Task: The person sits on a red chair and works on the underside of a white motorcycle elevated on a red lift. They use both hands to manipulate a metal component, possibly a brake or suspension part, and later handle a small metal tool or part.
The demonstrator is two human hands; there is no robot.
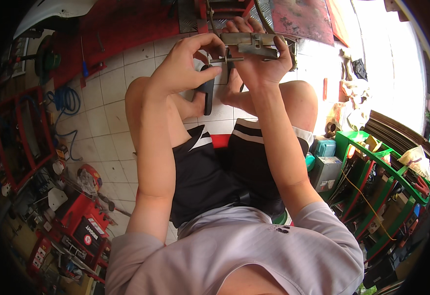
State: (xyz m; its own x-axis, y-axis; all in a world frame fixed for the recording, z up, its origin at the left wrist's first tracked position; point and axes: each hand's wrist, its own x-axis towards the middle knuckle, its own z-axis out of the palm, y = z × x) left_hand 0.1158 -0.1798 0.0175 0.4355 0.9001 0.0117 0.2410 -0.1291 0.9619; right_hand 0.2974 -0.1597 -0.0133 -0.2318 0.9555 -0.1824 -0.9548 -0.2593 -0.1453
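Head view looks down on a seated person whose two bare arms reach forward over the knees. Right hand is closed around a flat grey metal bracket, held up in front of the knees, with fingers curled over its top edge and the thumb underneath; the palm hides the bracket's far end, so its full shape cannot be told. Left hand pinches a thin bolt that sticks out sideways just below the bracket; its fingertips are shut on the bolt's left end, and whether the bolt is threaded into the bracket cannot be made out. A black sandal shows between the knees, partly covered by the left hand.

Below them lies a white tiled floor. A blue hose coils at the left, near a red frame. Red tool boxes sit at lower left, their contents too cluttered to tell apart. A green rack at the right is cut off by the dark rim, and glare washes out the upper right.
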